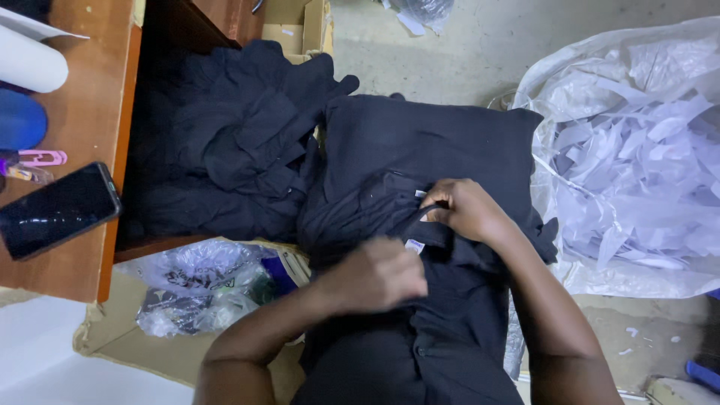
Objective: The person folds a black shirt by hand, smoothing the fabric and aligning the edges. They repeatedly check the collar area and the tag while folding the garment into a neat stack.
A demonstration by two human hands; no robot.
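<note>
A black shirt (420,247) is spread on the lap beside the heap of black clothes (232,142), its collar pinched in the right hand (465,210)'s grip and pressed under the closed left hand (375,274), with folding barely begun.

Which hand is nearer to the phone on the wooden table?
Left. The left hand rests on the black shirt, on the side toward the phone. The right hand grips the shirt's collar area farther away, toward the bag of paper scraps.
</note>
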